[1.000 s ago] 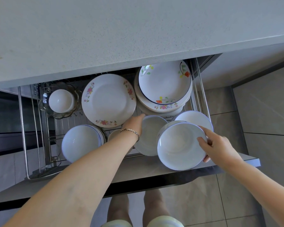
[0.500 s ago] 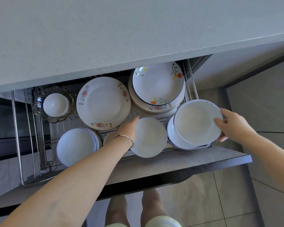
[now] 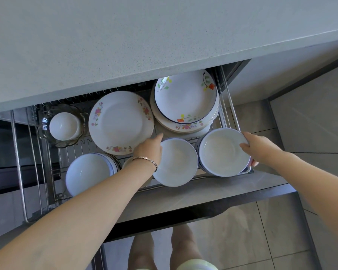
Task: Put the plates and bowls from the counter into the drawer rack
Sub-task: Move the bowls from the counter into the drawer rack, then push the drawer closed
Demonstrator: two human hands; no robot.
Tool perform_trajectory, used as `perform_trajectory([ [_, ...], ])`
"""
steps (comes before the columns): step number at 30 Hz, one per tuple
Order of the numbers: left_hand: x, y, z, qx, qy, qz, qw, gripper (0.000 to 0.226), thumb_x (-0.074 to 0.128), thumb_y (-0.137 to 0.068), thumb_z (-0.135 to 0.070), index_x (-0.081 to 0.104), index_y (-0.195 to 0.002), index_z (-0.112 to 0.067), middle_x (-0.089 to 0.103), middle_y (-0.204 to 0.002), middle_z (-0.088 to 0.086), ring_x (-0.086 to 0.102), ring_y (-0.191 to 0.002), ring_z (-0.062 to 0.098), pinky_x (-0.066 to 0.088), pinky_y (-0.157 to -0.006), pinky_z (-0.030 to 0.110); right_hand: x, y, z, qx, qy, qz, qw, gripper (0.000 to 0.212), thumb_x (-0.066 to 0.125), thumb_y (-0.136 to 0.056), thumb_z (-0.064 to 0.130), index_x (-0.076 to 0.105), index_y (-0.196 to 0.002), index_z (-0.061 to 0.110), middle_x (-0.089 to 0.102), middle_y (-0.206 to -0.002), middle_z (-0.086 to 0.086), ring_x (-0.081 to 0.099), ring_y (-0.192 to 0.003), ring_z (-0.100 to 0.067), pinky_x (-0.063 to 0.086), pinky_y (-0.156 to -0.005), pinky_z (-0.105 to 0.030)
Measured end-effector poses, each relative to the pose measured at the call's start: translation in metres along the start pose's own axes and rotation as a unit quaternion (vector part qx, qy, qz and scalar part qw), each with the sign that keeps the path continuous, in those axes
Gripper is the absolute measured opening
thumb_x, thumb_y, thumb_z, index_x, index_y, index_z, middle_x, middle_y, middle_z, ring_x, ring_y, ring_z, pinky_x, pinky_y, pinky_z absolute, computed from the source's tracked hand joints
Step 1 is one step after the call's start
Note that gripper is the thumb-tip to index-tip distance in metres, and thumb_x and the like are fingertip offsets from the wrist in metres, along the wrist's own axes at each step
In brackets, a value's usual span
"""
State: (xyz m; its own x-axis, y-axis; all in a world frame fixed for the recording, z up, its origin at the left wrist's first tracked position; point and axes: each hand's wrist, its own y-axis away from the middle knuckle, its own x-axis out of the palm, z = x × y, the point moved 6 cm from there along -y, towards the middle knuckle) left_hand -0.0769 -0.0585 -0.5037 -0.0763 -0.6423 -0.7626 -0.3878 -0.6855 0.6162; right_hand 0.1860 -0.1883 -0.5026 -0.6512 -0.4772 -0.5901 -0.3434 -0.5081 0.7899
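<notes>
Head view: both arms reach down into the drawer rack (image 3: 229, 106). Left hand (image 3: 149, 148) grips the rim of a tilted white bowl (image 3: 176, 162) at the rack's front edge; right hand (image 3: 257, 148) clasps another bowl (image 3: 222, 152) atop the front-right corner stack.

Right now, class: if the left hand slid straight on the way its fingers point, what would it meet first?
The left hand points up and slightly right, toward the back of the rack. First in line looks like the stack of plates at the back right; it may brush the floral plate first, as depth is unclear.
</notes>
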Motion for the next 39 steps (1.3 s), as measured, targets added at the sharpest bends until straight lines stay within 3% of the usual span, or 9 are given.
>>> perform_trajectory([
  [4, -0.004, 0.002, -0.01, 0.049, -0.098, -0.018, 0.994, 0.034, 0.04, -0.093, -0.009, 0.045, -0.126, -0.015, 0.053, -0.094, 0.012, 0.061, -0.083, 0.035, 0.04, -0.063, 0.033, 0.0, -0.003, -0.002, 0.023, 0.033, 0.008, 0.999, 0.032, 0.034, -0.099, 0.023, 0.037, -0.128, 0.012, 0.056, -0.068, -0.007, 0.057, -0.046, -0.021, 0.049, -0.053, -0.029],
  [12, 0.001, -0.013, -0.01, 0.055, -0.11, 0.053, 0.991, 0.036, 0.039, -0.084, 0.004, 0.046, -0.118, -0.007, 0.059, -0.119, 0.017, 0.061, -0.099, 0.035, 0.048, -0.077, 0.037, 0.003, -0.012, -0.002, 0.017, -0.002, 0.024, 1.0, 0.031, 0.034, -0.098, 0.021, 0.04, -0.128, 0.013, 0.056, -0.096, -0.01, 0.063, -0.049, -0.024, 0.054, -0.076, -0.038],
  [19, -0.001, -0.007, -0.012, 0.043, -0.126, 0.041, 0.99, 0.029, 0.04, -0.088, 0.003, 0.047, -0.115, -0.004, 0.061, -0.106, 0.019, 0.055, -0.079, 0.033, 0.038, -0.064, 0.032, 0.002, -0.009, 0.001, 0.029, 0.008, 0.013, 0.999, 0.03, 0.031, -0.099, 0.021, 0.039, -0.125, 0.008, 0.057, -0.089, -0.014, 0.06, -0.049, -0.024, 0.052, -0.065, -0.035],
  [23, -0.009, 0.0, -0.004, 0.019, -0.099, 0.015, 0.995, 0.026, 0.036, -0.098, -0.017, 0.045, -0.121, -0.007, 0.059, -0.102, 0.017, 0.055, -0.081, 0.032, 0.035, -0.063, 0.031, 0.002, 0.005, 0.004, 0.051, 0.072, -0.034, 0.996, 0.04, 0.033, -0.099, 0.033, 0.032, -0.132, 0.012, 0.061, -0.092, -0.017, 0.056, -0.071, -0.031, 0.045, -0.064, -0.034],
  [26, -0.022, 0.017, 0.003, -0.004, -0.065, -0.009, 0.998, 0.036, 0.031, -0.099, -0.028, 0.038, -0.131, -0.013, 0.054, -0.115, 0.016, 0.06, -0.096, 0.035, 0.038, -0.066, 0.034, -0.008, 0.02, 0.013, 0.055, 0.112, -0.093, 0.988, 0.047, 0.035, -0.098, 0.038, 0.025, -0.134, 0.01, 0.055, -0.074, -0.01, 0.054, -0.069, -0.03, 0.038, -0.053, -0.029],
  [30, -0.045, 0.052, 0.019, -0.053, 0.071, -0.069, 0.994, 0.037, 0.034, -0.098, -0.025, 0.04, -0.133, -0.014, 0.052, -0.122, 0.014, 0.057, -0.103, 0.034, 0.045, -0.075, 0.036, -0.019, 0.048, 0.048, -0.012, 0.059, -0.129, 0.99, 0.045, 0.038, -0.097, 0.028, 0.031, -0.138, 0.013, 0.061, -0.094, -0.012, 0.06, -0.082, -0.032, 0.041, -0.062, -0.031],
  [33, -0.038, 0.086, 0.037, -0.12, 0.243, -0.05, 0.961, 0.03, 0.037, -0.097, -0.021, 0.049, -0.123, -0.015, 0.061, -0.115, 0.008, 0.062, -0.098, 0.029, 0.048, -0.083, 0.033, 0.004, 0.079, 0.084, -0.071, -0.055, -0.042, 0.995, 0.024, 0.042, -0.096, 0.023, 0.059, -0.109, 0.013, 0.053, -0.065, -0.002, 0.049, -0.058, -0.017, 0.039, -0.054, -0.025],
  [36, -0.01, 0.124, 0.05, -0.214, 0.38, 0.033, 0.899, 0.02, 0.036, -0.095, -0.016, 0.055, -0.098, -0.01, 0.062, -0.08, 0.009, 0.058, -0.058, 0.018, 0.051, -0.051, 0.022, 0.047, 0.115, 0.111, -0.042, -0.156, 0.094, 0.982, 0.033, 0.043, -0.095, 0.024, 0.058, -0.067, 0.014, 0.046, -0.05, -0.002, 0.042, -0.043, -0.015, 0.037, -0.046, -0.021],
  [39, 0.02, 0.169, 0.065, -0.309, 0.477, 0.107, 0.816, 0.029, 0.04, -0.095, -0.015, 0.052, -0.07, -0.006, 0.057, -0.046, 0.006, 0.05, -0.029, 0.011, 0.038, -0.036, 0.014, 0.089, 0.144, 0.123, 0.026, -0.257, 0.206, 0.944, 0.032, 0.043, -0.095, 0.022, 0.057, -0.069, 0.01, 0.047, -0.054, -0.005, 0.048, -0.041, -0.014, 0.042, -0.041, -0.016],
])
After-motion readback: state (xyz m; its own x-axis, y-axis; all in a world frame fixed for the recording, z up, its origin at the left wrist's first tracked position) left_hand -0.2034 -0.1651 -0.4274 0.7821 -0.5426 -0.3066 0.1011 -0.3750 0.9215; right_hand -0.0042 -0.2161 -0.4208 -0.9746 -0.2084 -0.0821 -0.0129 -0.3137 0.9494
